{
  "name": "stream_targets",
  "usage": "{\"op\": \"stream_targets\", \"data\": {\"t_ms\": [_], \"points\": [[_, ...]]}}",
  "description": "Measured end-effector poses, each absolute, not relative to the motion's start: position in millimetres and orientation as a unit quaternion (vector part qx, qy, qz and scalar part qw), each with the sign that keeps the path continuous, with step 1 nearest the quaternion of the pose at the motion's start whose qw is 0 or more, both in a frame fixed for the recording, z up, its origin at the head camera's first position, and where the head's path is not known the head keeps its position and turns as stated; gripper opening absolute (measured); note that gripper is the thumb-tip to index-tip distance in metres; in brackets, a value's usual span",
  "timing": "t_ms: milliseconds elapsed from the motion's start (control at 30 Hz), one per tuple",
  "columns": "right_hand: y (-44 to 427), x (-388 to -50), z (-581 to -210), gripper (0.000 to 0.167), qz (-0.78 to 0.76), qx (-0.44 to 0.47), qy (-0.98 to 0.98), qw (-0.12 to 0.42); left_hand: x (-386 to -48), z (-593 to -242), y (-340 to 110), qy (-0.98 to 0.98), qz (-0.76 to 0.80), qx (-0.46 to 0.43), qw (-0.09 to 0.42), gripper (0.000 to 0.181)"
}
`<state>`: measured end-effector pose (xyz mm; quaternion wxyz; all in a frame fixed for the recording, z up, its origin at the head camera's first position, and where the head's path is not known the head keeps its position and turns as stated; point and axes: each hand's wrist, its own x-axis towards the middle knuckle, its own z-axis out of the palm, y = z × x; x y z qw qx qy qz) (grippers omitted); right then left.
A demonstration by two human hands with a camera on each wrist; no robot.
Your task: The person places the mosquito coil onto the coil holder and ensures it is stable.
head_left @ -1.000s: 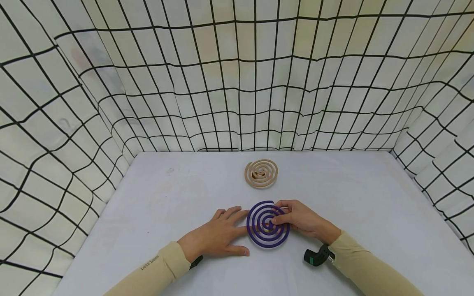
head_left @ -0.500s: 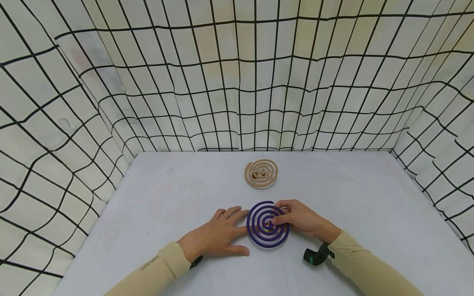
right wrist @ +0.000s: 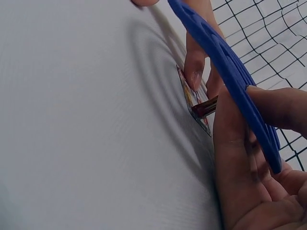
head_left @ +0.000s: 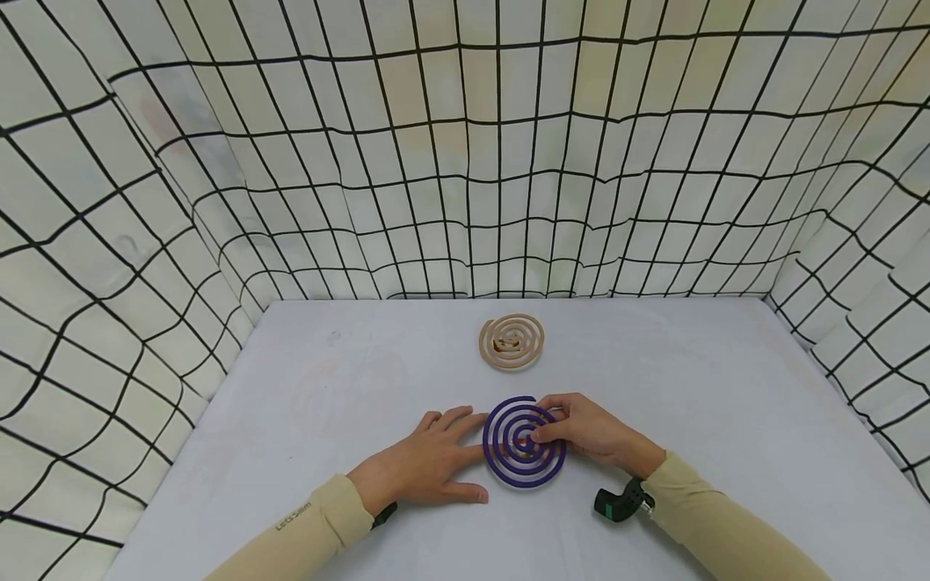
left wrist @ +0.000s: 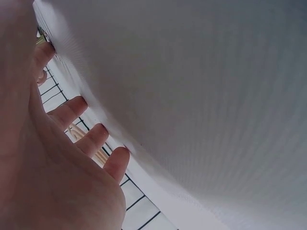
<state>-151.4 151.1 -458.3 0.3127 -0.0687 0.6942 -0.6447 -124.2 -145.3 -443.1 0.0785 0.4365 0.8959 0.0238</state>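
Observation:
A purple-blue mosquito coil (head_left: 525, 484) is held above the table by my right hand (head_left: 599, 429). Thumb and fingers pinch it near the centre; in the right wrist view the coil (right wrist: 225, 72) shows edge-on and tilted. Beneath it lies a small coil stand (right wrist: 186, 91), a flat printed plate with a raised tab (right wrist: 206, 108) that meets the right fingers close under the coil. Whether tab and coil touch is hidden. My left hand (head_left: 429, 461) lies with fingers spread on the table, its index fingertip (right wrist: 194, 79) on the plate. The head view shows the stand only through the coil's gaps.
A tan coil (head_left: 512, 368) with a small stand-like piece at its centre lies farther back on the white table (head_left: 349, 371). Black netting (head_left: 465, 173) over white walls rises behind and at both sides. A black device (head_left: 617, 506) hangs at the right wrist.

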Motion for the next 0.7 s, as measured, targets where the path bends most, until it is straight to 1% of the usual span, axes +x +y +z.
{"op": "stream_targets", "data": {"t_ms": [167, 367, 533, 700], "points": [[150.3, -150.6, -457.4, 0.043, -0.643, -0.069, 0.697, 0.309, -123.3, -442.2, -145.6, 0.896, 0.024, 0.437, 0.074, 0.068], [150.4, -150.0, -456.4, 0.043, -0.64, -0.068, 0.702, 0.306, -124.3, -441.2, -145.2, 0.896, 0.028, 0.434, 0.09, 0.069], [149.9, -150.3, -456.6, 0.046, -0.642, -0.066, 0.7, 0.306, -124.8, -438.6, -144.7, 0.898, 0.016, 0.428, 0.1, 0.071], [149.7, -150.4, -457.8, 0.049, -0.639, -0.061, 0.703, 0.305, -123.4, -439.5, -145.3, 0.899, 0.007, 0.427, 0.097, 0.071]]}}
